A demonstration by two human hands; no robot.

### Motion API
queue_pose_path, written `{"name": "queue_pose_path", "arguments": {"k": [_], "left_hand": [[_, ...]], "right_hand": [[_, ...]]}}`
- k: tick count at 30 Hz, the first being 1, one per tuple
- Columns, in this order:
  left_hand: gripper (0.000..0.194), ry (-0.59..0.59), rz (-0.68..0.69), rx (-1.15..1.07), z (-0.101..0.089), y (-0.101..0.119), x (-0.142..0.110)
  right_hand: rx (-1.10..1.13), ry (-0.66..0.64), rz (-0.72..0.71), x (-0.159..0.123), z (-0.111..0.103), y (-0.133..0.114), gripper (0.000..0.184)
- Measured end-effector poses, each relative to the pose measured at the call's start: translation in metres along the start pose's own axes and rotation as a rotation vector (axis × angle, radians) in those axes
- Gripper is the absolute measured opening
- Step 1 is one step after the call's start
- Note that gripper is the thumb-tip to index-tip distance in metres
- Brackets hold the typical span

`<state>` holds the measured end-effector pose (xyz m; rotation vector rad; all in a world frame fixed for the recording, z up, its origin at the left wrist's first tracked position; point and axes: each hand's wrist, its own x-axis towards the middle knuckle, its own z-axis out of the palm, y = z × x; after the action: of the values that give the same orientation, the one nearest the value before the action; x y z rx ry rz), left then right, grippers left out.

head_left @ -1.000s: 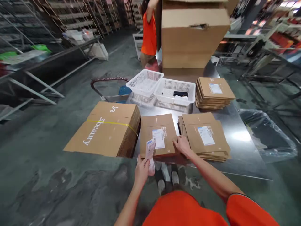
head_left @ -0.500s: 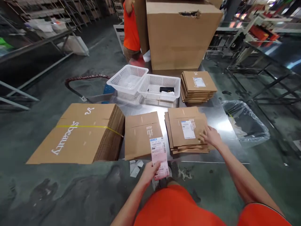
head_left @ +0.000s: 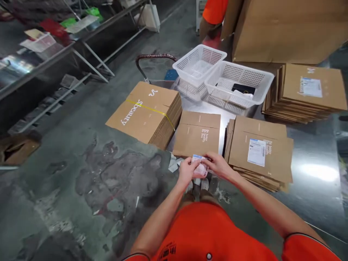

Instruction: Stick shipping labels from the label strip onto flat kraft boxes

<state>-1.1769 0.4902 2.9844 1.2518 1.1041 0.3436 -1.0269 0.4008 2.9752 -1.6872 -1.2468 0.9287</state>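
Label strip (head_left: 201,172), printed and pinkish, is held in front of the person's waist, just off the near edge of the metal table (head_left: 312,154); the left hand (head_left: 186,171) and the right hand (head_left: 217,166) both pinch it, fingertips closed on the paper. How many labels the strip holds cannot be told. As for what is done, the right-hand stack (head_left: 276,161) of flattened cartons bears a stuck label (head_left: 256,152) on its top piece, and so does the far stack (head_left: 296,99), with its own white label (head_left: 312,87). What is left, as far as shows, is the middle carton (head_left: 197,136), whose visible top carries only printed words, and the left bundle (head_left: 144,114), bound by one yellow strap (head_left: 148,107) and without a label on the face in view. Counted, that makes two hands, one strip, two stuck labels in sight and four groups of flat cardboard; layers under each top are too tight to number. Beyond them stand two white baskets side by side, the left basket (head_left: 199,67) and the right basket (head_left: 241,75), with one dark object (head_left: 243,88) in the latter. One large box (head_left: 288,34) stands behind.
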Motion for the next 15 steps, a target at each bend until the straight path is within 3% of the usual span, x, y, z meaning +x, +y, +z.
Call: {"name": "queue_pose_path", "arguments": {"k": [4,9,12,15], "left_hand": [[0.035,0.055,-0.040,-0.002,-0.003,-0.037,0.020],[0.037,0.046,-0.092,-0.032,-0.028,-0.080,0.038],[0.050,0.023,-0.153,-0.044,-0.043,-0.097,0.043],[0.080,0.032,-0.198,-0.081,-0.062,-0.117,0.035]], "right_hand": [[-0.243,0.083,-0.086,0.026,0.009,0.021,0.026],[-0.607,0.257,-0.012,0.100,-0.001,0.039,0.023],[-0.829,0.225,0.048,0.128,-0.009,0.040,0.042],[-0.932,0.270,0.081,0.130,-0.003,0.035,0.068]]}}
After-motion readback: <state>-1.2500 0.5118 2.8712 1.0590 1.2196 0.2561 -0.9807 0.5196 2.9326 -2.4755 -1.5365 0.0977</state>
